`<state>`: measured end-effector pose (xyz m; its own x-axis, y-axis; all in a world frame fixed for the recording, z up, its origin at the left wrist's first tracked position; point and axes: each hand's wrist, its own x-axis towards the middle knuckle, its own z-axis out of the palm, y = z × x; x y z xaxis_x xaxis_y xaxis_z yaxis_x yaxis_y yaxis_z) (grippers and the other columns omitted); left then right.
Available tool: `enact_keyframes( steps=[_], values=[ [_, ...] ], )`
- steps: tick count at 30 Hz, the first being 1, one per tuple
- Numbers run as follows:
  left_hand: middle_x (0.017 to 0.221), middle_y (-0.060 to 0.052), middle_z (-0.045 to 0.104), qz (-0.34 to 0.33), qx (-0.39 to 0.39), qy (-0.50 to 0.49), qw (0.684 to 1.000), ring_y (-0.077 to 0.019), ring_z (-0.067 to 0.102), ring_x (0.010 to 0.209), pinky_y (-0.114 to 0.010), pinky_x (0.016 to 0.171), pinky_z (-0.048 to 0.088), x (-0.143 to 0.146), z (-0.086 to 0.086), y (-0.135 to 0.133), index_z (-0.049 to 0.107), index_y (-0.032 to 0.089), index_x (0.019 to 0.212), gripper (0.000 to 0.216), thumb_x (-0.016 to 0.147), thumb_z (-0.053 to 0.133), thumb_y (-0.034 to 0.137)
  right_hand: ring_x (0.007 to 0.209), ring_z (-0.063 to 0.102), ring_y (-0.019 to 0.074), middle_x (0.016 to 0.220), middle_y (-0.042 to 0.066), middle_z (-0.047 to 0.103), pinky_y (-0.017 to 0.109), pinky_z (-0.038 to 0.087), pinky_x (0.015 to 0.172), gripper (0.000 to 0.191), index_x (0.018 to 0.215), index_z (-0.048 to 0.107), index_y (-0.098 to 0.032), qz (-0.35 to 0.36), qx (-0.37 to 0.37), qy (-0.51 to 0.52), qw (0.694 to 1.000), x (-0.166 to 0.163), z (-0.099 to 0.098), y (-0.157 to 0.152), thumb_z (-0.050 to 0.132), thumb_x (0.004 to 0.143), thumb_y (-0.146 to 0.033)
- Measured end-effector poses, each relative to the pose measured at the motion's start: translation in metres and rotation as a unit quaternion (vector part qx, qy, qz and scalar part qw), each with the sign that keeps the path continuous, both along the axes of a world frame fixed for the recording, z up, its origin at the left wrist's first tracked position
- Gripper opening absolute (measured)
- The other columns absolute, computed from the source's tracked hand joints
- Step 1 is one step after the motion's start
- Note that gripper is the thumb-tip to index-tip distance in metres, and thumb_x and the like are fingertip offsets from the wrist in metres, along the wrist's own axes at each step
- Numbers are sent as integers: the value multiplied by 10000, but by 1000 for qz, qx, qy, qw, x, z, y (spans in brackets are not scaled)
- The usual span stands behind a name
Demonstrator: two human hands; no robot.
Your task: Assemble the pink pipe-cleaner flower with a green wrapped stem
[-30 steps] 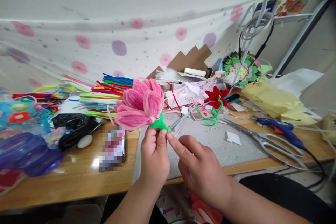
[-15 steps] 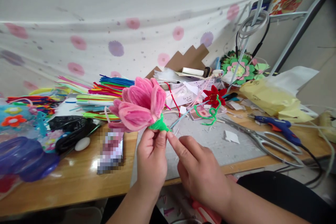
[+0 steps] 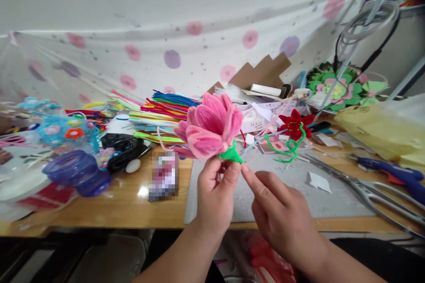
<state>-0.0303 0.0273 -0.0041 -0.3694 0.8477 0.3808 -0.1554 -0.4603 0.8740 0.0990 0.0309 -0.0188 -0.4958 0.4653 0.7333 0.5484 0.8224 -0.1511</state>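
Observation:
A pink pipe-cleaner flower (image 3: 212, 126) tilts up to the left above the table, its base wrapped in a green pipe cleaner (image 3: 231, 152). My left hand (image 3: 217, 194) is closed, pinching the flower just below the green wrap between thumb and fingers. At the green wrap's narrow tip, the forefinger of my right hand (image 3: 282, 203) presses close to my left thumb; that hand is closed, its other fingers curled and its thumb hidden. Behind the hands lies a red pipe-cleaner flower (image 3: 295, 124) with a pale blue stem and a loose curly green pipe cleaner (image 3: 290, 148).
Bundles of coloured pipe cleaners (image 3: 166, 112) lie at the back left, near a purple vase (image 3: 78, 172). A phone-like item (image 3: 164, 177) rests on the wooden table. On the right are a grey mat (image 3: 275, 194), large scissors (image 3: 368, 190) and a blue glue gun (image 3: 395, 174).
My view has turned left, so the whole scene sits further right and more of the table's left side shows. Both hands keep nearly the same hold on the pink flower.

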Motion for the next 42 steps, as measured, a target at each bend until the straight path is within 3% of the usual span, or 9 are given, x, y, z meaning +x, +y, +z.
enact_keyframes(
  steps=[8, 17, 21, 30, 37, 42],
  values=[
    [746, 16, 622, -33, -25, -203, 978, -89, 540, 692, -212, 695, 450, 5, 8, 5, 667, 189, 781, 133, 679, 752, 184, 719, 558, 196, 949, 102, 601, 326, 518, 547, 635, 1467, 200, -187, -13, 49, -48, 998, 2, -6, 3, 401, 871, -97],
    [865, -2, 652, -55, -24, -176, 983, -95, 559, 806, -227, 795, 424, 0, 3, 5, 672, 177, 885, 114, 771, 676, 169, 717, 563, 193, 955, 104, 624, 324, 524, 548, 615, 1458, 215, -126, -28, 65, -66, 995, 1, -8, 7, 407, 875, -85],
    [804, 4, 635, -47, -33, -173, 983, -92, 546, 765, -230, 781, 427, -5, 2, 9, 672, 166, 842, 102, 744, 700, 161, 695, 558, 211, 955, 115, 636, 352, 525, 519, 639, 1466, 159, -91, -28, 56, -89, 994, -2, -4, 6, 396, 873, -85],
    [650, 18, 583, -57, -74, -194, 977, -86, 514, 643, -194, 637, 436, -13, 2, 12, 646, 151, 689, 183, 617, 796, 227, 677, 554, 213, 922, 97, 631, 373, 537, 518, 672, 1473, 115, -122, -14, -5, -74, 997, -6, 0, 7, 385, 860, -60],
    [641, 14, 634, -86, -95, -240, 962, -75, 546, 612, -175, 615, 466, -15, 4, 15, 666, 155, 654, 246, 516, 855, 231, 640, 557, 205, 888, 76, 605, 356, 530, 498, 729, 1471, 118, -181, -9, -54, -57, 997, -6, 6, 4, 357, 802, -17],
    [629, 7, 655, -108, -100, -254, 956, -66, 562, 587, -162, 606, 482, -16, 4, 18, 681, 150, 638, 240, 500, 865, 223, 668, 581, 185, 937, 68, 576, 344, 544, 556, 701, 1452, 190, -230, 14, -149, -28, 988, -7, 9, 0, 343, 797, -32]
  ],
)
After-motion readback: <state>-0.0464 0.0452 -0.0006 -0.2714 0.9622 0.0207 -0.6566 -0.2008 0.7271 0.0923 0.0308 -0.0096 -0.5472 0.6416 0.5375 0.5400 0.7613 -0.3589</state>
